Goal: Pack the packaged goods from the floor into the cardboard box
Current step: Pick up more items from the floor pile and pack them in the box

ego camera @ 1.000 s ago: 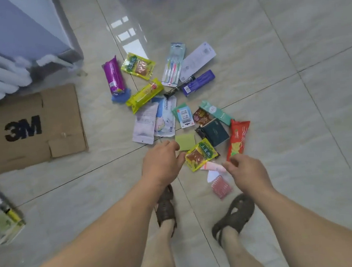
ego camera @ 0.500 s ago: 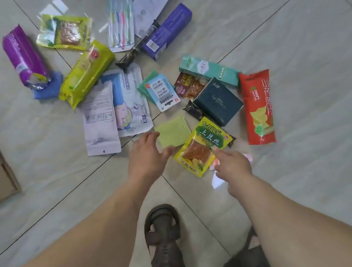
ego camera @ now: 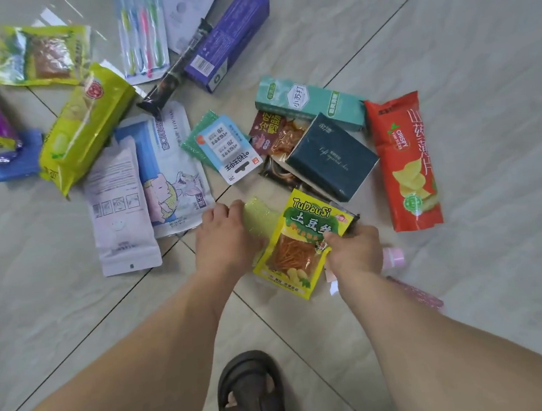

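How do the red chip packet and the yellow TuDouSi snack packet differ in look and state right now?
The red chip packet is long and narrow; the yellow TuDouSi snack packet is shorter and squarer. The red one lies untouched on the floor, while the yellow one is gripped at its edge by the right hand. The red one shows printed chips; the yellow one has a clear window showing shreds. Both are sealed snack packets, face up.

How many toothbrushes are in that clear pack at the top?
4, side by side in the toothbrush pack at the top of the floor: yellow-green, blue, pink and green from left to right. Their heads are cut off by the frame edge.
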